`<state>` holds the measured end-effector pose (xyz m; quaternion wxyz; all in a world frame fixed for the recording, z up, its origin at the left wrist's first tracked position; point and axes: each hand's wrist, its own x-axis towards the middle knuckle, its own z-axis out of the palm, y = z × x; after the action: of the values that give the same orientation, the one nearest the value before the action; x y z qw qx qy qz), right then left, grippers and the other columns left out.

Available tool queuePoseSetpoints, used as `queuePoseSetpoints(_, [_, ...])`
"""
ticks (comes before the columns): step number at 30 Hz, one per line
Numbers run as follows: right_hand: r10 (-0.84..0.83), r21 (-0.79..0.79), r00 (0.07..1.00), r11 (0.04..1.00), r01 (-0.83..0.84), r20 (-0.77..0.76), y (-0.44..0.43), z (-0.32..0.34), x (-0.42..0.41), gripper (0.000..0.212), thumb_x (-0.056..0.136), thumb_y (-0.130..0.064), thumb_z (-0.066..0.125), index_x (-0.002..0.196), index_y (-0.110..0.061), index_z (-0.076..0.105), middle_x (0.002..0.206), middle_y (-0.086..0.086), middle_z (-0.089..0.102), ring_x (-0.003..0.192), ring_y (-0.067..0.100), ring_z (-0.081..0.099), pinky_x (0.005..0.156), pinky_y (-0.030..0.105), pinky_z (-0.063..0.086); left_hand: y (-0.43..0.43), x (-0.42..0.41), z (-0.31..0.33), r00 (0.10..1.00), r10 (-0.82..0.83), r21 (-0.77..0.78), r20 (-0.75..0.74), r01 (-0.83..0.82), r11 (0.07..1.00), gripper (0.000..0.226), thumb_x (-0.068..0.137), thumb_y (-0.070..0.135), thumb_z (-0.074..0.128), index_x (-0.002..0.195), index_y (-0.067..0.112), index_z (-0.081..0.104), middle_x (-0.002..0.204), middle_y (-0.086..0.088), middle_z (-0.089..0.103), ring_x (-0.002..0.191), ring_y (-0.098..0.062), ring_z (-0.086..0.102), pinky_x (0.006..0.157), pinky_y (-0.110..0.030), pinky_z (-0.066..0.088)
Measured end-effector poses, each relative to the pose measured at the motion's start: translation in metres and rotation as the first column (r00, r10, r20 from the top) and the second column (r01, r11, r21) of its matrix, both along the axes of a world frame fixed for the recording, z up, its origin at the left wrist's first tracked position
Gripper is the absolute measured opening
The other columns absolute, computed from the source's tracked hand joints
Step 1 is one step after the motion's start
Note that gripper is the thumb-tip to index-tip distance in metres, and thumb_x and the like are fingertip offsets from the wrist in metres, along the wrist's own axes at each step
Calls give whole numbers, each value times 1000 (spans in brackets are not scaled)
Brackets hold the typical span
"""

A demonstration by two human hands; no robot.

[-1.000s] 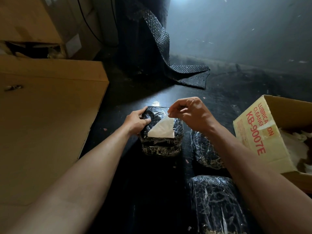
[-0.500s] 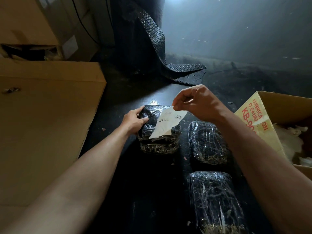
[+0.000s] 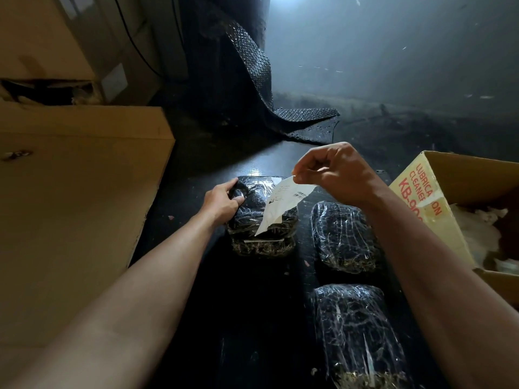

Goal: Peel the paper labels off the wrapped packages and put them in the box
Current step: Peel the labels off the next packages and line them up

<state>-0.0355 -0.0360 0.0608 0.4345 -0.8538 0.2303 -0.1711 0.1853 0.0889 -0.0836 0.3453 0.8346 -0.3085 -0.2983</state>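
Label (image 3: 280, 209) pinched in right grip (image 3: 337, 175), left grip (image 3: 222, 200) holding package (image 3: 247, 220).

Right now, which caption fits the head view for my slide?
Right hand peels the paper label off a wrapped package held by the left hand.

White printed label (image 3: 282, 209), peeled up but stuck at its lower end, rises from the left package (image 3: 248, 224); the far package (image 3: 345, 237) and near package (image 3: 356, 332), dark and film-wrapped, lie rightward beside the open box (image 3: 421, 192).
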Motion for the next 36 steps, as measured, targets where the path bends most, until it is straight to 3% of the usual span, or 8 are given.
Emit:
queuePoseSetpoints(4, [31, -4, 999, 1000, -31, -30, -1, -2, 3, 12, 79, -4, 81, 88, -12, 78, 82, 1, 76, 80, 21, 73, 81, 37, 61, 2, -8, 2, 993, -15, -21, 113, 17, 1000, 51, 97, 29, 66, 145, 35, 52, 144, -7, 58, 128, -26, 55, 101, -32, 43])
queuePoseSetpoints(7, [50, -26, 997, 998, -52, -65, 1, -5, 7, 12, 80, -6, 81, 89, -14, 78, 82, 0, 76, 78, 18, 73, 79, 35, 61, 8, -16, 3, 987, -50, -8, 150, 52, 999, 56, 95, 40, 65, 148, 34, 49, 148, -5, 54, 135, -25, 50, 108, -36, 41])
queuePoseSetpoints(13, [63, -12, 996, 998, -64, -56, 5, -7, 7, 12, 81, -4, 80, 90, -13, 78, 82, -1, 76, 74, 8, 70, 73, 21, 54, 18, -21, -2, 995, -64, 34, 73, 62, 998, 100, 76, 41, 81, 159, 28, 28, 146, -4, 57, 133, -22, 53, 112, -40, 42])
queuePoseSetpoints(22, [10, -20, 999, 1000, -11, -49, 2, -1, -13, 14, 79, -4, 82, 86, -15, 78, 83, 1, 76, 77, 14, 72, 78, 27, 59, 21, -23, -8, 997, 62, -5, -47, -62, 998, 105, 68, 49, 89, 156, 23, 38, 146, -2, 58, 135, -18, 52, 116, -32, 37])
queuePoseSetpoints(27, [-58, -17, 988, 998, 61, 143, 1, 27, -23, 14, 80, 3, 78, 92, -3, 74, 79, -5, 74, 69, 0, 67, 70, 16, 55, 22, -30, -7, 996, 84, -13, -33, -85, 996, 100, 74, 40, 88, 156, 17, 36, 147, -4, 56, 136, -21, 51, 110, -27, 37])
queuePoseSetpoints(30, [-67, -72, 987, 994, 78, 149, -1, 48, -19, 13, 80, -1, 80, 91, -8, 76, 82, 3, 74, 72, 6, 64, 75, 22, 57, 23, -32, -4, 992, 104, -27, -72, -106, 994, 101, 70, 44, 90, 154, 17, 41, 142, -2, 60, 131, -18, 55, 107, -23, 38])
queuePoseSetpoints(33, [-73, -116, 990, 989, 88, 123, 2, 48, -17, 11, 82, -3, 79, 92, -8, 77, 87, 16, 75, 73, 15, 62, 78, 29, 57, 23, -36, 0, 996, 91, -8, -14, -91, 996, 99, 70, 48, 88, 153, 18, 42, 142, -3, 61, 132, -23, 55, 111, -34, 43])
queuePoseSetpoints(36, [-126, -147, 987, 979, 139, 96, 2, 36, -19, 10, 81, -9, 81, 89, -15, 79, 84, 11, 76, 75, 28, 69, 82, 42, 59, 25, -40, 2, 995, 65, 16, 80, -66, 998, 97, 75, 53, 82, 154, 17, 40, 146, -7, 57, 135, -27, 52, 110, -38, 44])
